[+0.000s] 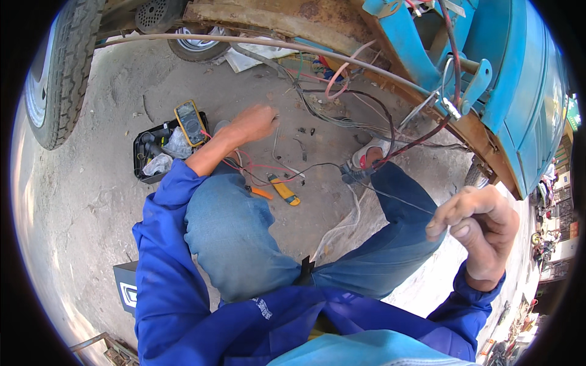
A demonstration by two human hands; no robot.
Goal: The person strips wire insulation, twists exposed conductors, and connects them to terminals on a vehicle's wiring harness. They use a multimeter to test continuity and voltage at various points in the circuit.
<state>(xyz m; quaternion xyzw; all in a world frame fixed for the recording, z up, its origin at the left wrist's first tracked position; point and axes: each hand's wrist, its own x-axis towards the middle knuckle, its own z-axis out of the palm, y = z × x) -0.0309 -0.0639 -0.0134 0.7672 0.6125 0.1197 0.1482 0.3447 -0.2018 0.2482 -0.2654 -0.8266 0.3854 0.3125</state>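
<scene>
My right hand (479,229) is raised at the right, pinching a thin dark wire (398,199) between thumb and fingertips. The wire stretches left across my knee toward the ground between my feet. My left hand (253,124) reaches forward, its fingers curled closed above the ground. A thin grey wire (276,143) hangs close by its fingertips; whether it is gripped is hidden. Red and black leads (274,166) lie below my left forearm. Near my left knee rest a yellow-and-black utility knife (284,190) and an orange handle (261,193).
A yellow multimeter (190,124) leans on a black toolbox (139,163) holding plastic bags. Overhead at right is a blue metal vehicle body (519,91) with a rusty rail and hanging cables (384,116). A tyre (70,73) stands at far left. A dark box (125,283) sits behind my left arm.
</scene>
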